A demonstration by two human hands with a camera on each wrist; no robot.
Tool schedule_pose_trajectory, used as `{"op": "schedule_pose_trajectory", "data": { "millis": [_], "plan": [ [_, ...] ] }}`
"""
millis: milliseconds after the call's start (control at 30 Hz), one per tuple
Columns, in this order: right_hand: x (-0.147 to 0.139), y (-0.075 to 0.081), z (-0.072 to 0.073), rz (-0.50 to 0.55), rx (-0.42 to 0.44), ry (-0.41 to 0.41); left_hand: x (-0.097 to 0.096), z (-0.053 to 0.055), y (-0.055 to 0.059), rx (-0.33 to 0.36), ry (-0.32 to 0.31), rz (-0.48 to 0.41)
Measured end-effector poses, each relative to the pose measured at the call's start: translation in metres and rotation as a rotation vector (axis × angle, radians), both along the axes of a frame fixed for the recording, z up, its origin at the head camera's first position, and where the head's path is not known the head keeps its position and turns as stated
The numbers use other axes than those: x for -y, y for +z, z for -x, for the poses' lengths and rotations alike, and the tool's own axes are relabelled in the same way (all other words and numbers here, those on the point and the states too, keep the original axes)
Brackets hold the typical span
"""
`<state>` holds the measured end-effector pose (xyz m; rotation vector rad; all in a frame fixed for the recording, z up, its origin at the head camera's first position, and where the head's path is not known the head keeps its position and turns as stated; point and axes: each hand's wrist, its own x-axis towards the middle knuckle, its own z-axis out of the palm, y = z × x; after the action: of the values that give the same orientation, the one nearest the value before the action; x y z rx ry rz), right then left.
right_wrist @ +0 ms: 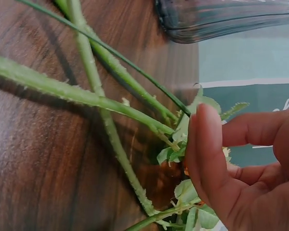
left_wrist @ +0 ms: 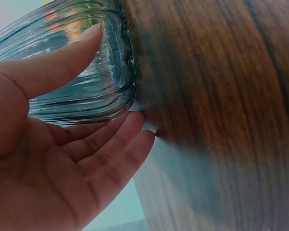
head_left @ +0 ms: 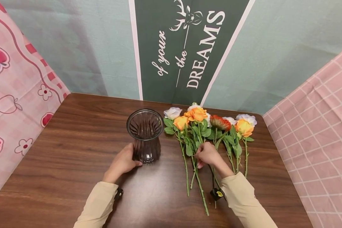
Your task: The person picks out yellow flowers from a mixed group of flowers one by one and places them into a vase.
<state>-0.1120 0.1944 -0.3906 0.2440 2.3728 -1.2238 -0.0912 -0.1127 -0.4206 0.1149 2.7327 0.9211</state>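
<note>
- I see a brown wood-grain table point(head_left: 68, 145).
- A dark, ribbed glass vase point(head_left: 146, 150) stands upright on it.
- Right of the vase I make out orange roses point(head_left: 198, 114), pale roses point(head_left: 173, 113) and a red flower point(head_left: 220, 123), stems point(head_left: 185, 167) toward the near side.

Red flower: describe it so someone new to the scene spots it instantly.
On the brown table, right of the vase, lies a row of flowers. The red flower lies just beyond the right hand, between orange blooms; it alone is red.
</note>
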Motion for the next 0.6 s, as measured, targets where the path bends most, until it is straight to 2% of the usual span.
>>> {"op": "schedule_pose_trajectory", "data": {
  "millis": [333, 600],
  "plan": [
    [0.000, 0.015, 0.000, 0.044, 0.011, 0.015, 0.001, 0.000, 0.000, 0.002, 0.001, 0.003],
    [-0.001, 0.019, -0.001, 0.059, 0.005, 0.013, 0.001, -0.001, -0.001, -0.001, 0.002, -0.003]
  ]
}}
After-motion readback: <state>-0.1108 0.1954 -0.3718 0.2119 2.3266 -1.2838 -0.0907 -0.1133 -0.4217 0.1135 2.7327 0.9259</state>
